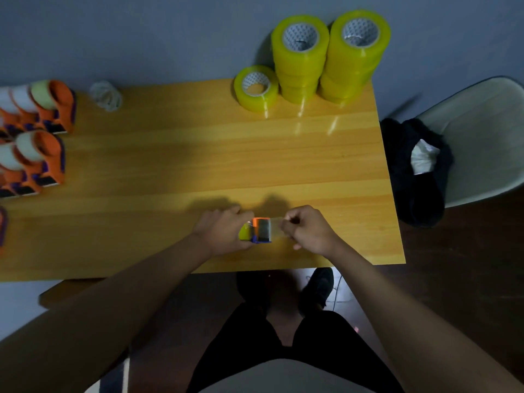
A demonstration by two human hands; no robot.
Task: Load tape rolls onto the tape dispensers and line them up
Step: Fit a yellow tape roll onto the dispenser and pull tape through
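Note:
An orange and blue tape dispenser (261, 230) with a yellow-green roll in it lies near the table's front edge. My left hand (224, 232) grips its left side, around the roll. My right hand (307, 229) pinches the clear tape end (275, 226) pulled out from the dispenser's right side. Spare yellow-green tape rolls stand at the back right: one single roll (256, 87) and two tall stacks (300, 56) (355, 53). Several loaded orange dispensers (42, 131) stand in rows at the left edge.
The wooden table (198, 154) ends just below my hands. A crumpled clear wad (106, 96) lies at the back left. A white chair (476, 137) with dark clothing (414, 171) stands to the right. My legs and shoes are under the front edge.

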